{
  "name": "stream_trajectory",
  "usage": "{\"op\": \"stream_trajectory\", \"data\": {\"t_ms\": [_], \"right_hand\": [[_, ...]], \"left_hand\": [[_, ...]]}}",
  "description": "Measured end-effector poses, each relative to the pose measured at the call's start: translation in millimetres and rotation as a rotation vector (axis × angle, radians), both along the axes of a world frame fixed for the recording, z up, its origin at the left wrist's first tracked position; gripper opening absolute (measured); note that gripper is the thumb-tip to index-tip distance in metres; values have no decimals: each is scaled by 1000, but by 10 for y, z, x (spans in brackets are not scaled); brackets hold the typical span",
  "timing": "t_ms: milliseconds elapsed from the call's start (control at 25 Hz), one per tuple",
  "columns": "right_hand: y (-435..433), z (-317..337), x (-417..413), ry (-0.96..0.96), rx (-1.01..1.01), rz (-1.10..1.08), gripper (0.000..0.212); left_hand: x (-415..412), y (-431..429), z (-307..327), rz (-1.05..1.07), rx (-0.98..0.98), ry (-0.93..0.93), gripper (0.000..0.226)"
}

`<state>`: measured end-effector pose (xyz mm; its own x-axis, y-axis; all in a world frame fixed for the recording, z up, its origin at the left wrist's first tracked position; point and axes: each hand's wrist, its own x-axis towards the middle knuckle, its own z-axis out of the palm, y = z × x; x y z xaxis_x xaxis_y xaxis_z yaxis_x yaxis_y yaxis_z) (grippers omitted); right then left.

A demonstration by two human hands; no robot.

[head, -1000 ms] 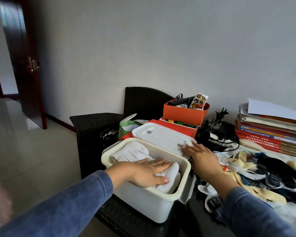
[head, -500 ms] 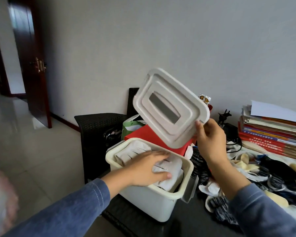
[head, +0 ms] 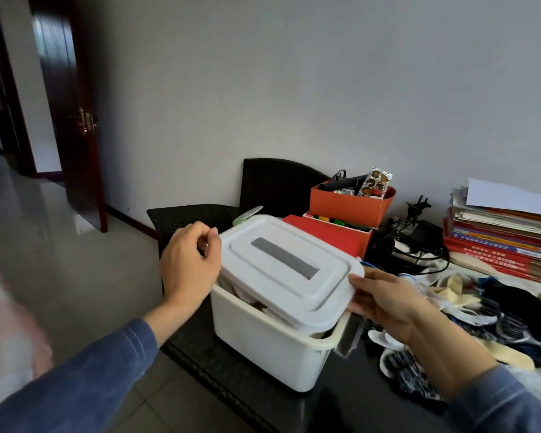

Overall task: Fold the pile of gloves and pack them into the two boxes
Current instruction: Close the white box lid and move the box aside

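Observation:
A white plastic box (head: 263, 342) stands on the dark table's near left corner, with folded white gloves (head: 247, 296) just showing under its lid. The white lid (head: 281, 267), with a grey handle strip, lies tilted over the box top, its near edge still off the rim. My left hand (head: 189, 264) holds the lid's left edge with curled fingers. My right hand (head: 381, 298) grips the lid's right edge, thumb on top. A pile of loose gloves (head: 469, 310) in white, cream and dark colours lies to the right.
Behind the box stand a red box (head: 328, 232) and an orange box (head: 350, 207) full of small items. Black cables (head: 413, 245) and a stack of books (head: 500, 235) are at the back right. A dark wicker chair (head: 263, 182) sits beyond the table.
My right hand picked the lid up from behind the box and brought it down over the box. My left hand left the folded gloves and took hold of the lid's left edge.

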<state>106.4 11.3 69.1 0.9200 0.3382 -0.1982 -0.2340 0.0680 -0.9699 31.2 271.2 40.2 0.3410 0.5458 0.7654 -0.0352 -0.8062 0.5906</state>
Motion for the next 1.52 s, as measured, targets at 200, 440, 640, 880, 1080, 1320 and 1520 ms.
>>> {"op": "stream_trajectory", "data": {"t_ms": [200,440,640,880,1080,1320,1520], "right_hand": [[-3,-105,-21,-194,-310,-111,22],[-58,-233,22,-591,-818,-131,37],[-125,-424,61,-418,-607,-75,33],[-117,-452,21,-261,-543,-106,43],[-92,-337,42,-258,-583,-86,33],[6,-100,98,-219,-792,31,28],[38,-70,143,-281,-917,66,38]], "left_hand": [[230,259,-136,-66,-96,416,7],[277,434,-270,-337,-487,554,15],[223,367,-270,-379,-555,525,20],[150,237,-367,-384,-828,493,46],[146,276,-401,-252,-569,476,31],[126,258,-333,-172,-384,460,30],[156,254,-316,-103,-290,495,29]]}}
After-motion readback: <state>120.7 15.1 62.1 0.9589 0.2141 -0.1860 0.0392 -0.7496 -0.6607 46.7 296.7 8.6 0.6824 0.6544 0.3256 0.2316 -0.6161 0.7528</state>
